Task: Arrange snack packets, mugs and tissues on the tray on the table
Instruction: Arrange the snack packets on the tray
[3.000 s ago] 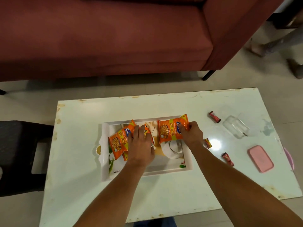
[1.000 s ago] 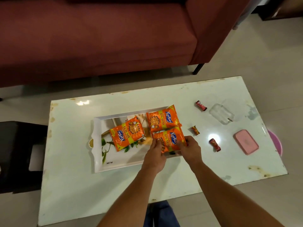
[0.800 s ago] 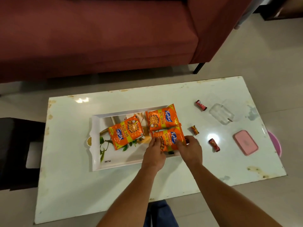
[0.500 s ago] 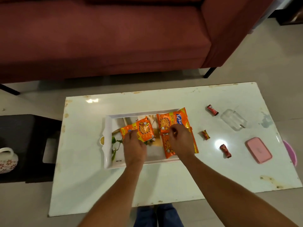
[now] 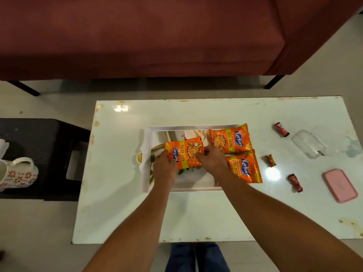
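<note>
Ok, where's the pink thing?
In the head view, the pink thing lies near the right end of the table, just right of a red sweet.

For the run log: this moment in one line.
left hand + right hand: grip snack packet over tray | two packets: tray's right side | mug: on stool

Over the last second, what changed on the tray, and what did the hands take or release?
Both hands let go of the near right packet, which lies at the right end of the tray, and shifted left. The left hand and right hand now hold the left packet by its ends, less tilted than before. The far right packet, three candies, clear box and pink lid stayed put.
</note>
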